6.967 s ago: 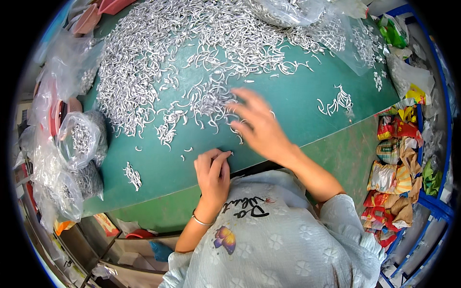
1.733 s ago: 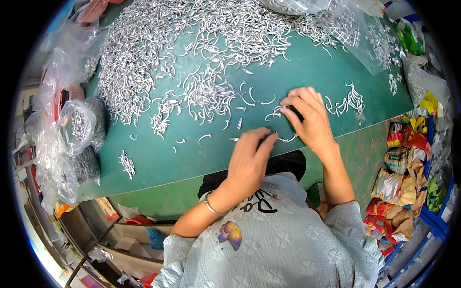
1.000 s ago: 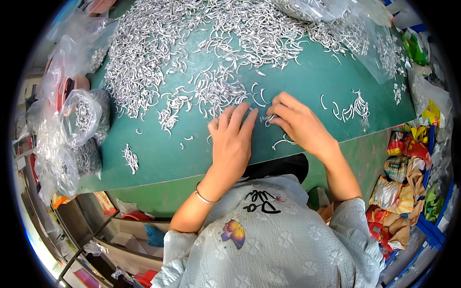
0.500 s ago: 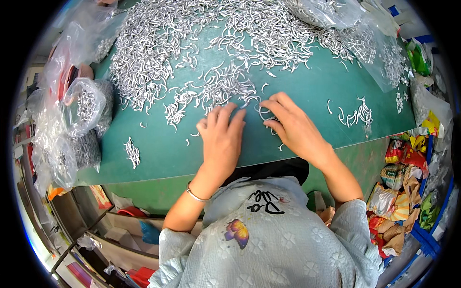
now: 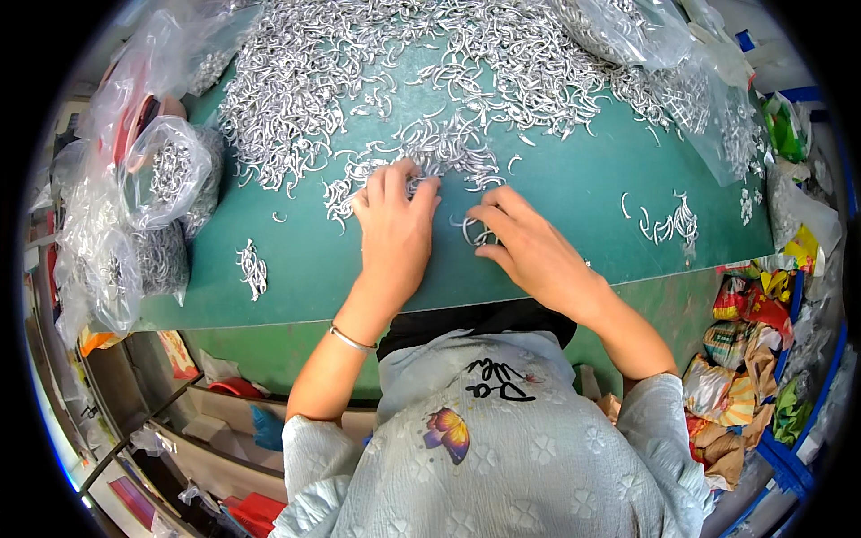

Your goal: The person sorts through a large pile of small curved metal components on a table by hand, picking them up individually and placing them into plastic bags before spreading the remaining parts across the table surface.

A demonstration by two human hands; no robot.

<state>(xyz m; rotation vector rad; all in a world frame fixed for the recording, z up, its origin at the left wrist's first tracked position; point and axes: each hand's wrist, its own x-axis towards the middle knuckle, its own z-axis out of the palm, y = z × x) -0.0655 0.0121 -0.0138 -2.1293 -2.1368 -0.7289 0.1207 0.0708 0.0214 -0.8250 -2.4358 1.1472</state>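
Small curved silver metal pieces lie heaped across the far half of the green tabletop. My left hand rests at the near edge of a smaller clump, its bent fingers apart and touching the pieces. What lies beneath those fingertips is hidden. To its right, my right hand has thumb and index finger closed around a few curved pieces, low over the table. Their ends stick out to the left of the fingertips.
A small pile lies at the left and a looser group at the right. Clear plastic bags of silver pieces stand along the left edge. Another bag lies far right. Colourful packages are stacked beyond the right edge.
My left hand has moved left and away from me, onto the clump. The right hand has drawn its pieces left and nearer to me. Loose bits between the hands are no longer visible.
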